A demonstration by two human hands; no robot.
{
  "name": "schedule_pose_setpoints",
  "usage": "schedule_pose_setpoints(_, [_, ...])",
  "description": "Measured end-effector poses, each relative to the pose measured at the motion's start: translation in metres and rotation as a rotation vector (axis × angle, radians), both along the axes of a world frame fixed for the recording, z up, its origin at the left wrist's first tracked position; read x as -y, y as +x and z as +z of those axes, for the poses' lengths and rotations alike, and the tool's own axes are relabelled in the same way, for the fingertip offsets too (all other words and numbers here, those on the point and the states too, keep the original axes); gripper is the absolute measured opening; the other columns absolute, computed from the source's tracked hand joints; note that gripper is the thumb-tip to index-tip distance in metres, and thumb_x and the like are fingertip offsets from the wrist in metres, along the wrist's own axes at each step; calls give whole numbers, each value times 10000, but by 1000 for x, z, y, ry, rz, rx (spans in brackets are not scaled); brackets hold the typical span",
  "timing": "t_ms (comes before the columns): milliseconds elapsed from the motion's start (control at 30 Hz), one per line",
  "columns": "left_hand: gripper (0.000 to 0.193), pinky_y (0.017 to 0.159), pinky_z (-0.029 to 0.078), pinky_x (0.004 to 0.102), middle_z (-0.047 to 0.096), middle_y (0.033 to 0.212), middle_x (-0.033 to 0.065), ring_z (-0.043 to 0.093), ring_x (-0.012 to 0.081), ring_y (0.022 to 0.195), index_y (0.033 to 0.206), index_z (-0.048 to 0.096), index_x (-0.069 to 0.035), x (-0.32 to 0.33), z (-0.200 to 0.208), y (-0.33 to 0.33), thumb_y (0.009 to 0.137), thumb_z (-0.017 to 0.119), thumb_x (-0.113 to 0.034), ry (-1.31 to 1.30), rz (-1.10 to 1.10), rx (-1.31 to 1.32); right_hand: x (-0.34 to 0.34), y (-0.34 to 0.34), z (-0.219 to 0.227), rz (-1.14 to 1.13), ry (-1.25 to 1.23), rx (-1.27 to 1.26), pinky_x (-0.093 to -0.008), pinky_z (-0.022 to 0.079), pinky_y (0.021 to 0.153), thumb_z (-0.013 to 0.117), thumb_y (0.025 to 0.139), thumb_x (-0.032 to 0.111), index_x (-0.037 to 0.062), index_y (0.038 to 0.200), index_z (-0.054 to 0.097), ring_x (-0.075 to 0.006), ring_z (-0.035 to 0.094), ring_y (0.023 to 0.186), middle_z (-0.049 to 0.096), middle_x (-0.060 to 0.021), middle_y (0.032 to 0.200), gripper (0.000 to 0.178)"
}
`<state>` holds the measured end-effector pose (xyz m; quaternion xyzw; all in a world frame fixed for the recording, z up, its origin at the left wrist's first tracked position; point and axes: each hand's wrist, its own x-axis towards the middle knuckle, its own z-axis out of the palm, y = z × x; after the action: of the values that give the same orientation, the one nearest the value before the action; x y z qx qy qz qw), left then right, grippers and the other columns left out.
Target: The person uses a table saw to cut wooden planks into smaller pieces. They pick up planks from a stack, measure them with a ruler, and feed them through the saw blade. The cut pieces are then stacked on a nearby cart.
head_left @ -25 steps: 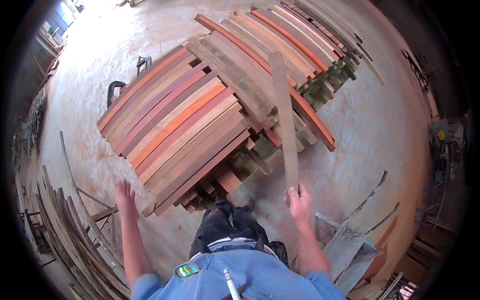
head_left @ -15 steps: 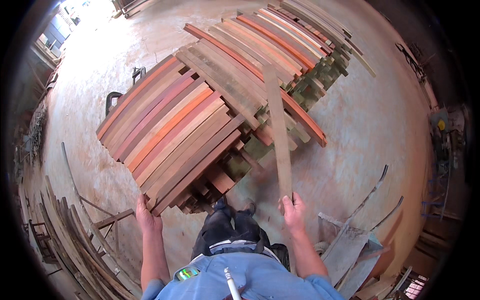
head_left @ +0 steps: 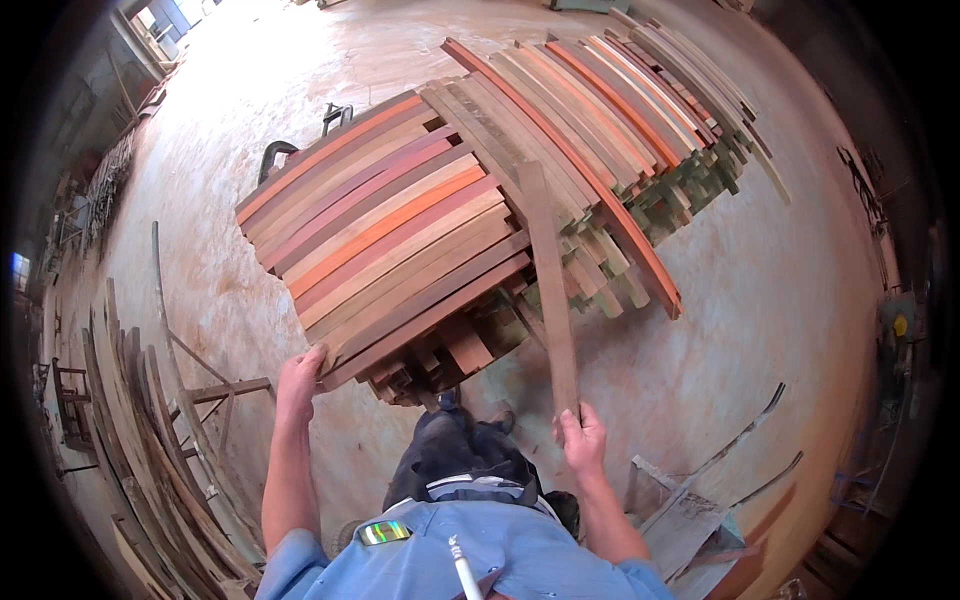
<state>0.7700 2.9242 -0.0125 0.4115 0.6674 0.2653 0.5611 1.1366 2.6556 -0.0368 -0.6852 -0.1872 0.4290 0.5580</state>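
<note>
My right hand point(head_left: 583, 438) is closed round the near end of a long, flat brown wooden plank point(head_left: 553, 290). That plank slants away from me, its far end over the stacked lumber. My left hand point(head_left: 297, 380) is closed at the near left corner of the stack, fingers on the end of a brown board point(head_left: 400, 320); how far they wrap under it is hidden. In front of me lies a big stack of boards point(head_left: 390, 235) in brown, orange, reddish and pale wood, laid side by side over crosswise layers.
An orange-red board point(head_left: 640, 250) juts from the stack's right side. Metal clamps point(head_left: 275, 158) stand behind its left end. Long wooden strips point(head_left: 135, 430) lean at the left by a metal frame point(head_left: 230, 390). A grey metal handcart point(head_left: 690, 520) with two long handles sits at the lower right.
My view has turned a little, so the stack sits farther right. Both hands keep their grip, and the plank in my right hand still slants over the stack.
</note>
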Motion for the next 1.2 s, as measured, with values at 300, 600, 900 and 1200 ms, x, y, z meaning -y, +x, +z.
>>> schedule_pose_setpoints(300, [509, 655, 450, 416, 571, 686, 214, 562, 239, 656, 799, 604, 64, -4, 4, 10, 1003, 517, -394, 268, -291, -625, -1, 0, 16, -17, -108, 20, -266, 488, 641, 608, 1006, 230, 0, 1118, 645, -85, 577, 698, 644, -13, 837, 259])
schedule_pose_setpoints(600, [723, 1071, 431, 441, 375, 1519, 283, 464, 432, 1345, 1539, 282, 39, 85, 8, 30, 928, 649, -84, 621, -293, -606, 27, 19, 6, -33, -49, 89, -279, 456, 615, 619, 1002, 290, 2, 1152, 654, -83, 544, 687, 617, -10, 772, 327])
schedule_pose_setpoints(900, [714, 780, 524, 541, 674, 953, 340, 659, 507, 926, 1518, 307, 29, 73, 15, 53, 971, 633, -293, 473, -195, -963, 44, 38, 7, -117, -12, 36, -238, 443, 562, 611, 1006, 226, 37, 1089, 642, -61, 535, 632, 600, 22, 790, 209])
schedule_pose_setpoints(1200, [777, 723, 540, 510, 706, 830, 245, 699, 423, 808, 1502, 343, -2, 63, 29, 97, 930, 662, -420, 309, -300, -1285, 25, 113, 59, -246, 72, 160, -235, 406, 552, 608, 1000, 200, 25, 1030, 618, -41, 500, 629, 578, 27, 737, 178])
